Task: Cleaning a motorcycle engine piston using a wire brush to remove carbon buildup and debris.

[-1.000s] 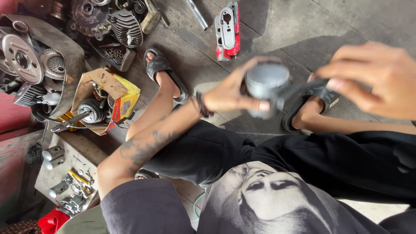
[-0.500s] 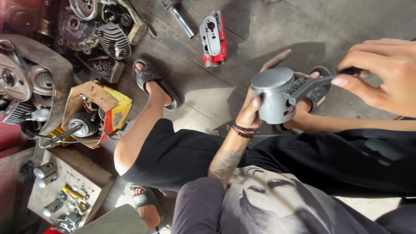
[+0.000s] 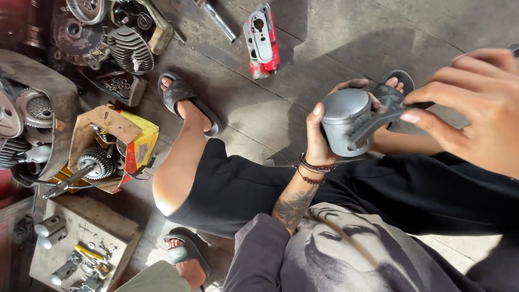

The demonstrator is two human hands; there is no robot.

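The left hand (image 3: 319,138) wrapped its fingers around a grey piston (image 3: 346,121), held above the lap. The right hand (image 3: 476,105) pinched the dark tool (image 3: 386,116) touching it; the tool's tip was hidden.

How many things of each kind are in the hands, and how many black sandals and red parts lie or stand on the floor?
Grey metal piston, held in the left hand: 1
Dark rod-like tool, pinched by the right hand: 1
Black sandals: 3
Red and grey engine cover: 1
Total: 6
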